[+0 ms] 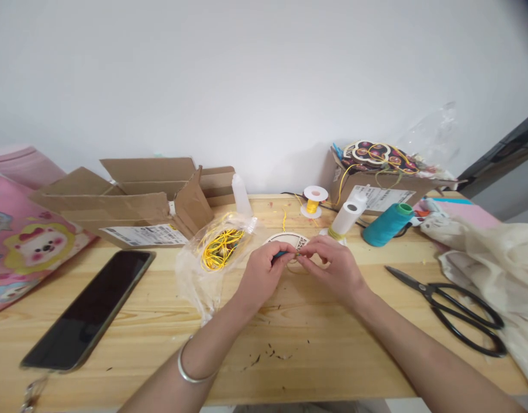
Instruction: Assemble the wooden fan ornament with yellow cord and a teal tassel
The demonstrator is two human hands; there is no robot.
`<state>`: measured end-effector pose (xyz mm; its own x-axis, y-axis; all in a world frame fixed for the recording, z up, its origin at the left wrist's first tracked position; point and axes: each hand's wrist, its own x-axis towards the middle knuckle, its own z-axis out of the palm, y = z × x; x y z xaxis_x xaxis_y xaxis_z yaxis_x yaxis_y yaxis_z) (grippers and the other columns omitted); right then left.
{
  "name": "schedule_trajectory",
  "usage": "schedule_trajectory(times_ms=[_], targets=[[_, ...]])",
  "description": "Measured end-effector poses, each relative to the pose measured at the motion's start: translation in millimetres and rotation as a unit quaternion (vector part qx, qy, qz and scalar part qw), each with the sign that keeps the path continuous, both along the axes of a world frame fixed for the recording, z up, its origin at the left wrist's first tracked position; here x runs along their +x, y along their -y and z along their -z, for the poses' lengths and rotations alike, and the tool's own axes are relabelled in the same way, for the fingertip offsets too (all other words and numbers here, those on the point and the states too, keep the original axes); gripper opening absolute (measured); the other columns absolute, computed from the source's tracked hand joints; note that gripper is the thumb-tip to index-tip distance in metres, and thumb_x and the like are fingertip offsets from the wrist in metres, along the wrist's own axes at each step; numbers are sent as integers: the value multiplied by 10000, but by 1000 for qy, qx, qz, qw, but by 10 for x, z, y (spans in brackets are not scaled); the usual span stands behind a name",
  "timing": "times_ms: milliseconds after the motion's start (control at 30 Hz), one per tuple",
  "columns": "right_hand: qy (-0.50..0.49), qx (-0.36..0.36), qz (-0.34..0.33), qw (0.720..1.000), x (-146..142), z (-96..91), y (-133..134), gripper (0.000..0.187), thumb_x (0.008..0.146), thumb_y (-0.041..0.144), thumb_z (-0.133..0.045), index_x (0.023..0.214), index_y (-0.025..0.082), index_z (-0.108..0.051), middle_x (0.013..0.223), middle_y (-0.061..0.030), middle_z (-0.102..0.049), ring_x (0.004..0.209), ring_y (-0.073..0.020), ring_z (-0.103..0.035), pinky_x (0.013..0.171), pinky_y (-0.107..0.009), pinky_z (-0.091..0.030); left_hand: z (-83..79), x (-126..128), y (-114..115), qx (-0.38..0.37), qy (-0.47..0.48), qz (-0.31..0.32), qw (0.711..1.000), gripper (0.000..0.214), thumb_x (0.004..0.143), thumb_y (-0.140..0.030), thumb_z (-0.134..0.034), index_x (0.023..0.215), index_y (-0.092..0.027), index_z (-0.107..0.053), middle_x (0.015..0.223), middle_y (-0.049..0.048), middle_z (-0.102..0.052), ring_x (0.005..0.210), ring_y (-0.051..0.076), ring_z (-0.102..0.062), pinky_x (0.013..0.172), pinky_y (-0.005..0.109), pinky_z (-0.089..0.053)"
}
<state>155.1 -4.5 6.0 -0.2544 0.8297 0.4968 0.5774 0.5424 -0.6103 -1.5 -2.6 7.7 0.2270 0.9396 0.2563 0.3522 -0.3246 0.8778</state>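
Note:
My left hand [264, 272] is closed in a pinch near the middle of the table, with a small dark-blue piece [281, 254] showing between thumb and finger. My right hand [332, 267] meets it fingertip to fingertip, also pinching. What lies between the right fingertips is too small to name. A thin cord loops just below the fingers. Right behind the hands lies a round, pale wooden cutout [285, 237], partly covered by them. A yellow cord [284, 218] runs from it toward the wall.
To the left are a plastic bag of yellow cord [221, 249], an open cardboard box [117, 209] and a phone [92, 310]. Behind stand a yellow spool [312, 205] and a white thread cone [347, 218]. At right are a teal thread cone [386, 225], black scissors [453, 312] and cream cloth [496, 264].

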Motion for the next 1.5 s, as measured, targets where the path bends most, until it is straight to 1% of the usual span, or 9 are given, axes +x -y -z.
schedule_trajectory(times_ms=[400,533,700,800,1000,1100,1200,1367,1500], targets=[[113,74,13,991,53,-70,-14,107,712,167,-521,703,182,-626,695,-41,-601,666,-144,-512,581,-250,-402,-13,-1,-11,-66,-21,41,997,139,735,-245,-492,757,-167,-605,706,6,-598,639,122,-510,607,235,-385],[130,57,23,990,80,-80,-33,103,699,155,-523,683,182,-622,684,-40,-597,675,-150,-517,588,-253,-402,12,8,-15,-174,69,79,979,136,714,-272,-531,741,-148,-582,653,-13,-544,566,85,-440,547,210,-340],[92,29,44,994,105,-72,-47,148,698,143,-507,807,187,-597,740,-36,-599,701,-154,-536,569,-249,-403,33,1,-26,-297,227,86,923,172,676,-303,-592,729,-140,-575,551,-53,-431,471,43,-320,458,185,-237],[57,40,36,997,85,-110,-1,118,706,165,-504,797,184,-577,718,-31,-578,689,-148,-531,573,-250,-405,28,-12,-27,-311,271,85,907,176,680,-310,-597,711,-138,-579,545,-53,-413,476,41,-312,454,182,-225],[71,61,18,995,43,-74,27,93,730,232,-530,767,184,-600,729,-42,-593,681,-148,-529,586,-258,-412,24,-17,-17,-313,281,83,903,179,683,-310,-600,715,-135,-580,586,-40,-437,499,40,-337,465,176,-241],[75,82,0,994,34,-27,2,117,768,206,-496,739,190,-609,719,-41,-599,677,-139,-525,581,-250,-405,29,-1,-19,-307,266,73,911,190,682,-327,-597,715,-140,-577,583,-43,-446,493,41,-345,464,176,-249],[107,110,-6,988,24,-21,-3,141,788,202,-483,728,193,-610,698,-37,-597,664,-136,-505,570,-246,-387,44,17,-28,-271,217,46,937,195,686,-342,-581,712,-148,-584,582,-45,-485,492,50,-376,476,182,-279],[247,173,-12,953,40,-55,7,200,819,157,-425,726,182,-600,667,-37,-569,633,-143,-442,545,-261,-339,60,26,-28,-122,53,-3,991,173,716,-310,-532,725,-161,-619,672,-5,-601,633,119,-511,616,233,-382],[301,185,-42,935,92,-73,-10,208,829,140,-403,757,181,-594,680,-34,-570,634,-143,-440,534,-271,-315,29,23,-7,-11,-67,17,998,154,742,-266,-504,774,-183,-630,724,11,-630,664,132,-538,632,241,-393]])
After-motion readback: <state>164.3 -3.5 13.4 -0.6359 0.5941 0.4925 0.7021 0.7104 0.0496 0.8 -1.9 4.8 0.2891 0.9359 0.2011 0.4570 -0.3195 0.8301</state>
